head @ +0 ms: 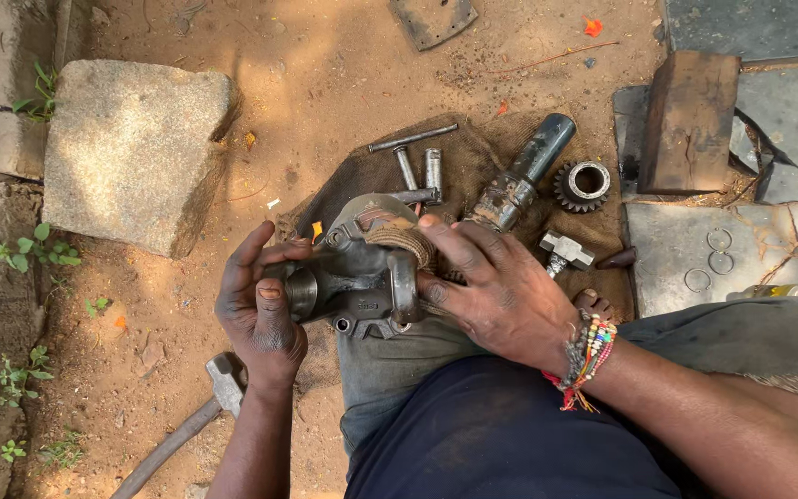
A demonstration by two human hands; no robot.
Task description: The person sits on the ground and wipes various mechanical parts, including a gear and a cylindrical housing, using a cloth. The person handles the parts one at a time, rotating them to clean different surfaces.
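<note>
A dark greasy cast metal housing (357,277) with a round bore rests on my knee. My left hand (260,310) grips its left end, thumb against the bore. My right hand (491,291), with bead bracelets at the wrist, lies over its right side, fingers pressing a worn strip of cloth (404,242) against the part.
A brown sack cloth (473,152) on the dirt carries a shaft (521,174), a gear (584,185), thin rods and sockets (416,157) and a small hammer-like piece (565,249). A hammer (205,407) lies at lower left. A large stone (131,148) sits left, a wooden block (690,120) and stone slabs right.
</note>
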